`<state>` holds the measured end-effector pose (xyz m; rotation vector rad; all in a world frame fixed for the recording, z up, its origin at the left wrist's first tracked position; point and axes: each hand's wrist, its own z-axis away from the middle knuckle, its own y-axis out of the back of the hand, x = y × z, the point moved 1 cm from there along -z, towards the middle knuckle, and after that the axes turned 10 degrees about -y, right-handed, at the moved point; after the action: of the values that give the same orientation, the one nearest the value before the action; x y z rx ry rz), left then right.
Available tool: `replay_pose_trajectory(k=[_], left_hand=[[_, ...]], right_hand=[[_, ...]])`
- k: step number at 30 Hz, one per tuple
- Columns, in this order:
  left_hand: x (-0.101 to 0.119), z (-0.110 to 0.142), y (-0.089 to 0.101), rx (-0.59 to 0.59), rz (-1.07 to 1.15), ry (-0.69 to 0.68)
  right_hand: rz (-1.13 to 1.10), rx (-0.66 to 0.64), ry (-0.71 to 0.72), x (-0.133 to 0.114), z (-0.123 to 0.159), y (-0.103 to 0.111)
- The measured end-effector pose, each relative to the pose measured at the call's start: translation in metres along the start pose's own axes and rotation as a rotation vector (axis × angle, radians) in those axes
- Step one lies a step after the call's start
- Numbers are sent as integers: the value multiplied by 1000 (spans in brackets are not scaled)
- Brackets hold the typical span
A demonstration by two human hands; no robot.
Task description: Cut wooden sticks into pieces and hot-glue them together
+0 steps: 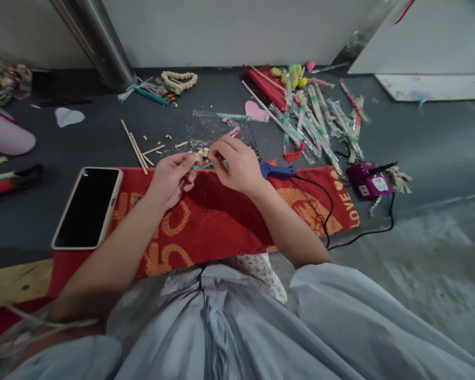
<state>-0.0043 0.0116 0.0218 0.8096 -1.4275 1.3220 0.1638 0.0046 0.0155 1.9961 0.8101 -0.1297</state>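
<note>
Between my hands is a small, bumpy, cream-coloured piece [203, 152] that looks built from short bits of wooden stick. My left hand [173, 178] pinches its left end between thumb and fingers. At its right end, the fingertips of my right hand [237, 164] are closed together; whatever they pinch is too small to make out. A blue glue gun [279, 171] lies just beyond my right wrist, partly hidden by that hand. Thin wooden sticks [136, 148] and short cut bits [158, 148] are scattered left of my hands. A heart-shaped outline [179, 82] of similar cream pieces lies farther back.
Under my forearms lies a red towel [221, 221], with a phone [87, 208] on its left part. Wrapped sticks [320, 119] are heaped at the back right. A purple box [368, 181] with a black cord is at the right; red-handled pliers [10, 182] sit far left.
</note>
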Motion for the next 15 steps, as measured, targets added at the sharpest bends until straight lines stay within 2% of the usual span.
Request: replay_pose_trajectory(k=[5,9,12,15], left_hand=[[1,0,0,-5,23,-21],[2,1,0,-11,9,-39],[3,2,-1,3,-10,-43],[2,2,-1,15,-11,-47]], right_hand=[[27,-35,-141,3,-2,7],[56,-81,-196,3,-2,6],[64,-102,-210,2,-2,2],[-3,-83,-148,0,-2,-1]])
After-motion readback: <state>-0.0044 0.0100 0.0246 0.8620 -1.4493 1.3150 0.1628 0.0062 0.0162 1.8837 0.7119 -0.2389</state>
